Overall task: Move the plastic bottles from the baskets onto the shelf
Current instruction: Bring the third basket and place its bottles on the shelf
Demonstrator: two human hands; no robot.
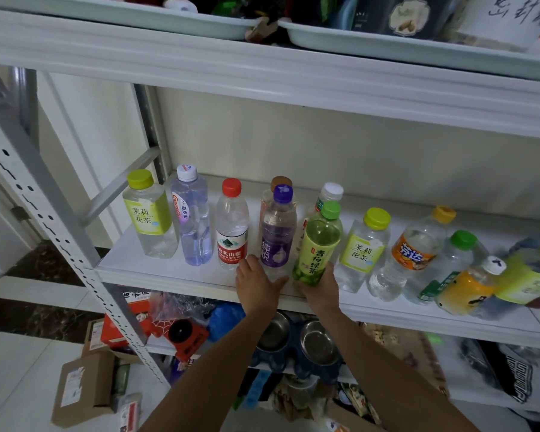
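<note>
Several plastic bottles stand in a row on the white shelf (pixel 169 277). My left hand (pixel 256 285) wraps around the base of a purple-capped bottle (pixel 276 235) standing near the shelf's front. My right hand (pixel 320 283) grips the bottom of a green tea bottle (pixel 317 244) with a green cap, upright beside the purple one. To the left stand a red-capped water bottle (pixel 232 226), a pale violet bottle (pixel 191 213) and a lime-capped jasmine tea bottle (pixel 147 213). Right of my hands are another jasmine tea bottle (pixel 363 251) and an orange-labelled bottle (pixel 410 254). No basket is in view.
More bottles crowd the shelf's right end (pixel 468 285). Trays (pixel 387 42) of goods sit on the shelf above. Below are two metal bowls (pixel 315 341), red packages (pixel 184 335) and bags. Cardboard boxes (pixel 85 391) lie on the floor at left beside the grey upright (pixel 60 238).
</note>
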